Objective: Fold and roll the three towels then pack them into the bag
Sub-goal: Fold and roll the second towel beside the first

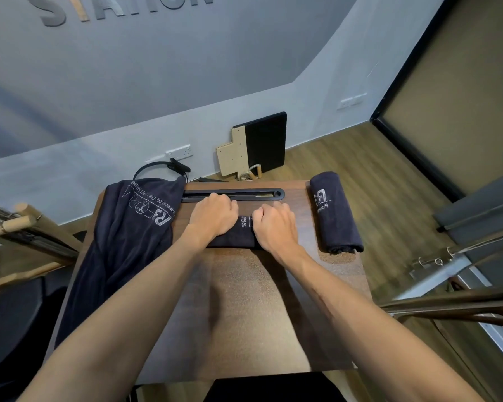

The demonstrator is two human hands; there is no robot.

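Gripping a half-rolled dark navy towel (246,232) mid-table, left hand (214,214) and right hand (275,224) both curl fingers over it; finished navy towel roll (336,217) lies right, unfolded navy towel (128,236) left.

The near half of the wooden table (244,309) lies bare between the two forearms, giving open room toward the person. Farther back, the left hand (212,217) and right hand (275,226) sit curled on the dark towel roll (246,230), filling the middle. Just behind them a black slotted bar (233,195) runs across the table's far edge. The left side is covered by a draped dark towel (122,245) hanging over the edge; the right side holds a finished rolled towel (334,217), with a bare strip of wood between it and the right hand
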